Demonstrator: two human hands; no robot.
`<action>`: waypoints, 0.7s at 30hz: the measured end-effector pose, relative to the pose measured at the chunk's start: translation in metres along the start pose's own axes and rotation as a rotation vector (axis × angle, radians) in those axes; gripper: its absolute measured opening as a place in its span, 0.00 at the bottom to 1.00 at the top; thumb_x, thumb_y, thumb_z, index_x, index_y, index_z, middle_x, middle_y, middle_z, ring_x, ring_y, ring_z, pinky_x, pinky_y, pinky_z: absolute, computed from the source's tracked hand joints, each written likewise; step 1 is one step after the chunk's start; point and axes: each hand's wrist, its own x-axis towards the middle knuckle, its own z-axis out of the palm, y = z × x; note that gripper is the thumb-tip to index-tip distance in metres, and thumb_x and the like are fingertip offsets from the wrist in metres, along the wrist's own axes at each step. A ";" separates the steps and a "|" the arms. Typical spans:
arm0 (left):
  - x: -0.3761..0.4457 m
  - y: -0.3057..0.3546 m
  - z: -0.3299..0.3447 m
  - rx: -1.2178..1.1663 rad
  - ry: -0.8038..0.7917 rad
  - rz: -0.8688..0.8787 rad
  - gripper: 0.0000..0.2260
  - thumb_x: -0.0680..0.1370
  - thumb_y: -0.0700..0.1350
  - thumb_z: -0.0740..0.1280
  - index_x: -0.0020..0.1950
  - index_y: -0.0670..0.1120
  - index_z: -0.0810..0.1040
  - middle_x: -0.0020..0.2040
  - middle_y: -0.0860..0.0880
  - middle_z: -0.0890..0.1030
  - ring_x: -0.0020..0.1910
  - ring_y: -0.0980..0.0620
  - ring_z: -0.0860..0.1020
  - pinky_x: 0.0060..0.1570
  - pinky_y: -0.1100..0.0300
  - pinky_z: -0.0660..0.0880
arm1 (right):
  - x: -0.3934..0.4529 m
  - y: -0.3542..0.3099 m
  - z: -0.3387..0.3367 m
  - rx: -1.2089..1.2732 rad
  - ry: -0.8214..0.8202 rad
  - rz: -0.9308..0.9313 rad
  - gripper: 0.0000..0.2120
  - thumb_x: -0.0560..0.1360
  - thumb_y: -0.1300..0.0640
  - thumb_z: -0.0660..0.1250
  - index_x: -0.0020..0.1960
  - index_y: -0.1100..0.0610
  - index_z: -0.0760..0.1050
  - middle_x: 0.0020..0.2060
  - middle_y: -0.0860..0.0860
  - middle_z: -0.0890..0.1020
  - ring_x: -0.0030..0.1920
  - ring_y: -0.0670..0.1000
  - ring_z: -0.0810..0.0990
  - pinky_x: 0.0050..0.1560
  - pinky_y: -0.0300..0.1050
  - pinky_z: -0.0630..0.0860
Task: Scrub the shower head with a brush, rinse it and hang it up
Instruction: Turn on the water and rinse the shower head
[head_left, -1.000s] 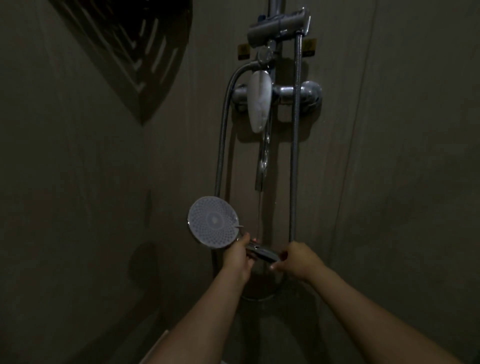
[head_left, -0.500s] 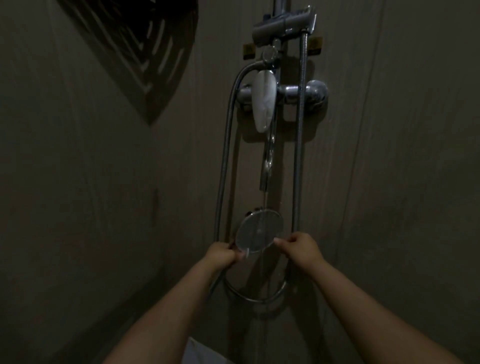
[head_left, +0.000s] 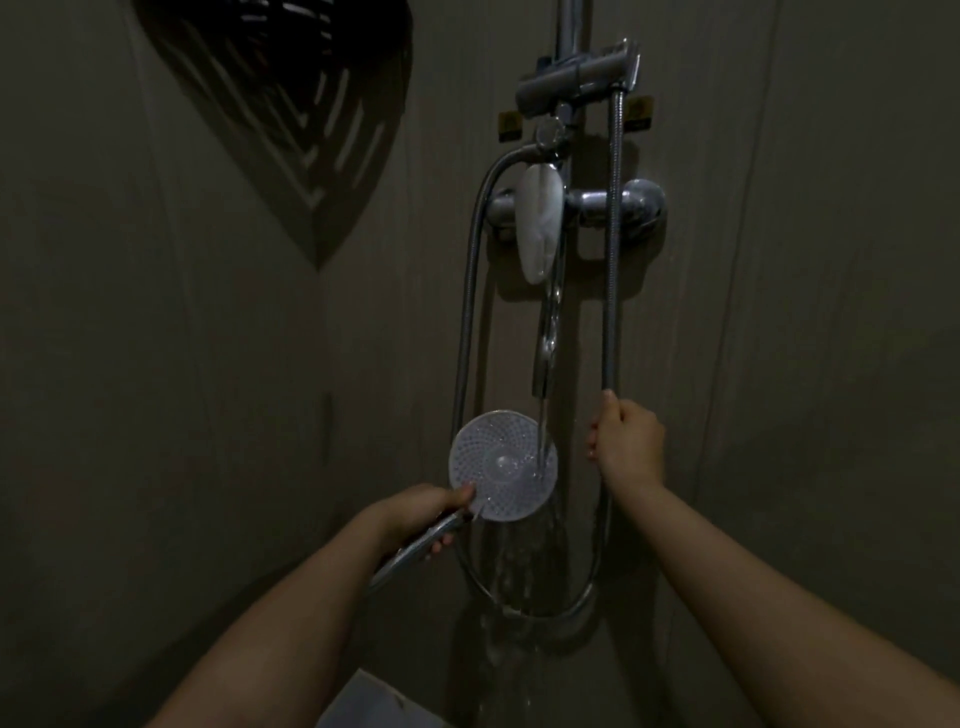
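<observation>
We were mid-rinse: left hand (head_left: 415, 512) gripped the shower head (head_left: 503, 465) under the water stream (head_left: 543, 426). Right hand (head_left: 626, 441) held the hose (head_left: 613, 260). Hanging was left.

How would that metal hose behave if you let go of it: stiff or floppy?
Probably floppy: the hose hangs straight from the bracket and sags into a loop below the right hand. It is likely slippery too, since water runs onto the shower head beside it. Released, it would probably swing back toward the wall.
</observation>
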 end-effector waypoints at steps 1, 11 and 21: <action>-0.001 0.001 0.002 -0.058 -0.001 0.012 0.21 0.79 0.58 0.56 0.35 0.45 0.72 0.26 0.48 0.71 0.20 0.55 0.69 0.23 0.65 0.68 | 0.005 -0.013 -0.001 0.027 0.004 -0.031 0.19 0.80 0.50 0.55 0.34 0.53 0.72 0.31 0.54 0.77 0.35 0.53 0.78 0.44 0.54 0.79; 0.007 0.018 0.029 -0.687 0.367 0.239 0.13 0.79 0.50 0.61 0.40 0.43 0.74 0.31 0.45 0.76 0.29 0.51 0.74 0.35 0.59 0.74 | 0.032 -0.150 -0.004 0.282 -0.366 -0.221 0.13 0.80 0.52 0.57 0.55 0.60 0.71 0.40 0.52 0.77 0.38 0.49 0.80 0.35 0.39 0.79; 0.001 0.030 0.026 -0.915 0.342 0.323 0.10 0.80 0.42 0.59 0.42 0.42 0.75 0.27 0.49 0.80 0.24 0.58 0.79 0.31 0.64 0.78 | 0.025 -0.153 -0.001 0.308 -0.411 -0.219 0.15 0.79 0.64 0.57 0.65 0.66 0.67 0.39 0.52 0.77 0.37 0.46 0.78 0.38 0.36 0.79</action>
